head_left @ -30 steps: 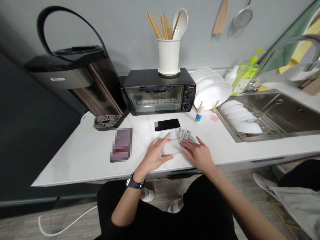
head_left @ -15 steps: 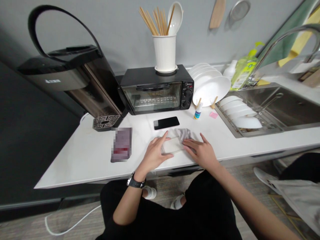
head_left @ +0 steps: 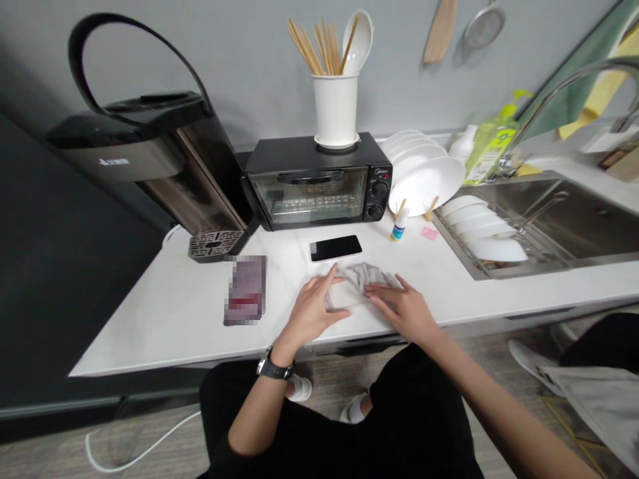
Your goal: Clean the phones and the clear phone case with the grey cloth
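A pale, see-through phone case [head_left: 344,293] lies flat on the white counter [head_left: 164,313] near its front edge. My left hand [head_left: 310,311] holds the case at its left end, thumb on the near side and fingers on the far side. Bunched over the right part of the case is a thin grey cloth [head_left: 368,273]. My right hand [head_left: 405,311] has its fingers pressed on this cloth, which hides that end. Just beyond both hands lies a black-screened phone [head_left: 335,248]. A small spray bottle [head_left: 399,226] stands upright farther back on the right.
A mosaic-blurred purple packet [head_left: 247,289] lies left of my hands. Behind stand a water dispenser [head_left: 174,166], a toaster oven [head_left: 314,189] and racked plates [head_left: 426,183]. On the right, bowls [head_left: 492,233] sit by the sink [head_left: 574,219]. Another person's shoe [head_left: 532,362] shows lower right.
The grey cloth is spread farther left and right over the case, under my right fingers. My left hand keeps its hold. The whole view has shifted slightly.
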Tool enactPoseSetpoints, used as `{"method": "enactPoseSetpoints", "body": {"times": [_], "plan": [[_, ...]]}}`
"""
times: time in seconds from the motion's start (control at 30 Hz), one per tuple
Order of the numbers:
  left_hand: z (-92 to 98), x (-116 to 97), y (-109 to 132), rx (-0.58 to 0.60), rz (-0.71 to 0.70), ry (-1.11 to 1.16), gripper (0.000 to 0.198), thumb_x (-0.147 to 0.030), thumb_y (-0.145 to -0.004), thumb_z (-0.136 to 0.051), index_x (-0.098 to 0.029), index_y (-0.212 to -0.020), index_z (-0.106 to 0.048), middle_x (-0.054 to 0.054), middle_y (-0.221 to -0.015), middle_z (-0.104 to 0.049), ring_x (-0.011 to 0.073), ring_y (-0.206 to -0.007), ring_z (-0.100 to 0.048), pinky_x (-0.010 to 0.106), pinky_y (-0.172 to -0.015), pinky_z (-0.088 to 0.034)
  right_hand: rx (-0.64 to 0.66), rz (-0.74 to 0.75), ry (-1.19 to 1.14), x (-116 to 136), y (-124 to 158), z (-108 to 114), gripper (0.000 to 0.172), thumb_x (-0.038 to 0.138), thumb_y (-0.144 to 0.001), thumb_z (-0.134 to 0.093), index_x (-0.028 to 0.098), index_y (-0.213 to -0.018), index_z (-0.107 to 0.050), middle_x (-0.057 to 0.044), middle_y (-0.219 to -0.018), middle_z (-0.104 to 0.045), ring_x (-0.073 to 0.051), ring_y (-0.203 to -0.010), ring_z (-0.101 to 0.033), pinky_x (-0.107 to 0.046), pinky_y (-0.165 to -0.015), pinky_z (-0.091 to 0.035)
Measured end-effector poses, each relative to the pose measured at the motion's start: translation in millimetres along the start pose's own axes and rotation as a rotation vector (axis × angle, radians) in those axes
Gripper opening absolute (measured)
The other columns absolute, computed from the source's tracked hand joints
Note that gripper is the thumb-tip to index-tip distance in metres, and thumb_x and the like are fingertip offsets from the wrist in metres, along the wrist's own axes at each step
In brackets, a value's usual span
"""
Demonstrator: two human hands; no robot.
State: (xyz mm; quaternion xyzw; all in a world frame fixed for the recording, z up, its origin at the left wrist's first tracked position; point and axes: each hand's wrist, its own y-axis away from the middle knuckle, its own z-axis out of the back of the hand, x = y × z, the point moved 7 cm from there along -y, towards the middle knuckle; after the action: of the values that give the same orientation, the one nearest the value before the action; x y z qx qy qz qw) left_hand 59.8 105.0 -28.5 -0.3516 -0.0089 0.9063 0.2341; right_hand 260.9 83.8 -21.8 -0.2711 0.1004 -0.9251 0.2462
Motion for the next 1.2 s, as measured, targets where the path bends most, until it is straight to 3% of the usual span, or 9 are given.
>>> {"method": "enactPoseSetpoints", "body": {"times": [0.17,0.3,0.43,0.57,0.7,0.8,0.93,1.07,1.2], "plan": [[-0.3,1.4,-1.5,-0.003,-0.004,0.004,0.105,-0.041,-0.084,-0.084,-0.033,-0.167,-0.021,0.006,-0.145,-0.065,0.0309,-0.129,-0.056,0.048,-0.112,-0.041,-0.056,0.002,0.085,18.8,-14.7,-15.5,0.053,0.056,-0.102,-0.058,0.017,-0.137,-0.068,-0.018,-0.141,-0.067,-0.035,-0.135,-0.062,-0.064,-0.124,-0.031],[0.1,6.4,1.9,-0.011,0.044,-0.008,0.102,-0.038,-0.085,-0.081,-0.026,-0.168,-0.023,0.011,-0.131,-0.067,0.0298,-0.12,-0.06,0.043,-0.104,-0.048,0.088,0.14,-0.099,60.8,-11.3,-38.0,0.058,0.061,-0.101,-0.058,0.019,-0.14,-0.065,-0.013,-0.144,-0.067,-0.03,-0.139,-0.06,-0.057,-0.126,-0.033],[-0.8,4.4,2.4,-0.003,0.027,-0.031,0.109,-0.039,-0.082,-0.085,-0.028,-0.168,-0.02,0.009,-0.132,-0.068,0.0299,-0.121,-0.059,0.044,-0.105,-0.046,0.125,0.085,-0.111,31.3,1.3,-15.3,0.034,0.045,-0.108,-0.05,0.029,-0.127,-0.073,-0.004,-0.132,-0.075,-0.025,-0.129,-0.068,-0.057,-0.125,-0.034],[-1.0,-0.3,-0.1,0.011,-0.022,-0.006,0.112,-0.037,-0.083,-0.086,-0.034,-0.168,-0.014,0.005,-0.145,-0.066,0.03,-0.128,-0.055,0.047,-0.113,-0.04,0.021,-0.014,0.068,-4.3,-4.6,3.4,0.036,0.044,-0.108,-0.052,0.024,-0.13,-0.072,-0.01,-0.132,-0.075,-0.029,-0.126,-0.07,-0.063,-0.126,-0.028],[0.5,2.6,0.1,0.002,-0.002,-0.001,0.108,-0.043,-0.084,-0.084,-0.028,-0.168,-0.018,0.009,-0.141,-0.067,0.0304,-0.125,-0.057,0.045,-0.109,-0.043,0.032,0.081,0.03,30.9,-16.8,-23.1,0.057,0.057,-0.1,-0.062,0.016,-0.138,-0.067,-0.017,-0.142,-0.067,-0.033,-0.138,-0.06,-0.059,-0.126,-0.031],[0.2,6.3,2.3,-0.002,0.027,-0.007,0.105,-0.04,-0.085,-0.083,-0.024,-0.168,-0.021,0.011,-0.134,-0.067,0.03,-0.121,-0.058,0.042,-0.104,-0.047,0.142,0.181,-0.154,58.9,-14.6,-36.2,0.049,0.056,-0.101,-0.061,0.023,-0.136,-0.069,-0.01,-0.142,-0.068,-0.028,-0.138,-0.061,-0.053,-0.126,-0.034],[-1.0,5.0,3.7,-0.013,0.031,-0.024,0.11,-0.039,-0.081,-0.086,-0.026,-0.168,-0.02,0.011,-0.137,-0.065,0.0307,-0.123,-0.057,0.044,-0.106,-0.045,0.216,0.128,-0.215,31.1,-6.1,-14.4,0.03,0.046,-0.106,-0.056,0.031,-0.122,-0.076,-0.002,-0.128,-0.077,-0.025,-0.125,-0.07,-0.055,-0.127,-0.032],[-1.6,-0.9,0.9,0.006,-0.006,0.01,0.114,-0.035,-0.081,-0.087,-0.033,-0.168,-0.015,0.006,-0.143,-0.066,0.0305,-0.128,-0.055,0.048,-0.112,-0.04,0.092,0.033,-0.001,-6.9,-12.9,3.7,0.032,0.042,-0.107,-0.055,0.026,-0.125,-0.075,-0.008,-0.128,-0.077,-0.029,-0.123,-0.071,-0.061,-0.127,-0.03],[2.0,1.0,-0.7,-0.007,0.007,0.022,0.106,-0.037,-0.083,-0.085,-0.029,-0.168,-0.021,0.008,-0.144,-0.065,0.0309,-0.126,-0.055,0.046,-0.11,-0.042,0.083,0.122,0.003,25.2,-22.7,-23.7,0.055,0.051,-0.098,-0.067,0.016,-0.141,-0.066,-0.019,-0.145,-0.064,-0.035,-0.139,-0.059,-0.063,-0.123,-0.035]]}}
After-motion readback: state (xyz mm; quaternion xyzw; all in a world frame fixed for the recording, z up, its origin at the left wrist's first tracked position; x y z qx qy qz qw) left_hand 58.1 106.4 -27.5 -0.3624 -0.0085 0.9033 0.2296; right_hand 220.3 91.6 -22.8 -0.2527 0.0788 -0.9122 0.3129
